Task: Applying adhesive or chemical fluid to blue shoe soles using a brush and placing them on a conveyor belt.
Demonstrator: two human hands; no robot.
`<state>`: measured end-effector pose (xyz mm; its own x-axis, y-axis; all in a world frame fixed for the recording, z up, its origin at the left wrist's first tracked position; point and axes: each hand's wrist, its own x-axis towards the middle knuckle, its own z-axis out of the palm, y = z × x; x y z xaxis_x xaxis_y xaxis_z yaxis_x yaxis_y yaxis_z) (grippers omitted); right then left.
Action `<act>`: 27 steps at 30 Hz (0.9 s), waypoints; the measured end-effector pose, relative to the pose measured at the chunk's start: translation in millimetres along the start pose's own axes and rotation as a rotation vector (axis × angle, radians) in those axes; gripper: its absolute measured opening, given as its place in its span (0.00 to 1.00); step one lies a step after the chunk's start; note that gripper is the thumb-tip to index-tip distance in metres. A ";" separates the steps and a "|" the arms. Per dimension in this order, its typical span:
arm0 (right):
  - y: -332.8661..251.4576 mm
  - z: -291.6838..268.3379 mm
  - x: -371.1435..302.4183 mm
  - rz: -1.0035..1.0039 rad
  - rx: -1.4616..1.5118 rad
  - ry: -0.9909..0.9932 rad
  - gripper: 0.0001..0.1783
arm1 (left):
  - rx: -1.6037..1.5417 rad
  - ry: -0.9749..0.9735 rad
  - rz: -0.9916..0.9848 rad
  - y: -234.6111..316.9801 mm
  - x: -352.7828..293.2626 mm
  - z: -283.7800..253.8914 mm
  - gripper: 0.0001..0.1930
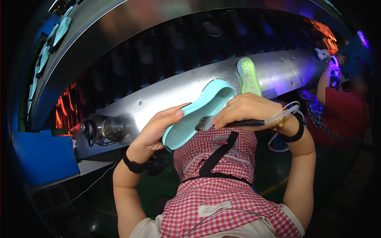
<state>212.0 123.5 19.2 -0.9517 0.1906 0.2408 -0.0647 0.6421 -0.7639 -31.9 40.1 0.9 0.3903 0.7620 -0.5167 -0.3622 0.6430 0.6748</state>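
A light-blue shoe sole is tilted up in front of me, its hollow inner side facing me. My left hand grips its rim near the lower left end, thumb on the edge. In my right hand is a brush, its dark bristles at the sole's inner face; whether they touch it is hard to tell. A black handle runs under that hand, with a clear tube near the wrist. Just beyond, a second sole, lit yellow-green inside with a light-blue rim, stands on the metal ledge.
A dark, see-through jug stands on the ledge at left, near a blue box. Behind the ledge, soles sit in a dark curved machine with orange glows. More light-blue soles line the far left. Another person works at right.
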 end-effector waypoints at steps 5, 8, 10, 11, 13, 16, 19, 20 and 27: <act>0.1 -1.1 -14.8 0.151 0.080 -0.049 0.12 | 0.013 0.073 0.057 -3.7 4.6 -6.0 0.24; -21.9 -3.0 -1.4 0.360 0.426 0.093 0.13 | -0.111 0.013 0.129 -3.6 6.5 3.7 0.26; -17.5 19.9 11.9 0.338 0.372 0.298 0.12 | -0.284 0.035 0.162 -4.7 10.4 17.2 0.27; -8.5 28.0 14.0 0.365 0.470 0.401 0.11 | -0.277 0.021 0.152 -5.0 14.0 15.9 0.27; 2.2 34.1 14.8 0.383 0.517 0.550 0.10 | -0.321 0.007 0.153 -7.4 17.5 11.5 0.26; 5.6 39.5 11.5 0.337 0.451 0.630 0.10 | -0.376 -0.008 0.155 -10.8 20.3 9.5 0.26; 2.4 40.4 9.8 0.324 0.343 0.686 0.09 | -0.408 0.024 0.192 -13.2 21.8 12.8 0.25; 2.3 41.6 9.3 0.292 0.281 0.734 0.09 | -0.435 0.030 0.190 -13.9 21.2 12.4 0.25; 18.5 34.1 8.7 0.176 -0.192 0.930 0.07 | -0.530 0.027 0.209 -13.6 26.2 17.8 0.26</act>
<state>192.2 111.7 -13.3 -0.3192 0.7548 0.5731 0.1853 0.6428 -0.7433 -1.7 50.0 -12.4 0.2453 0.8746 -0.4182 -0.8072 0.4232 0.4115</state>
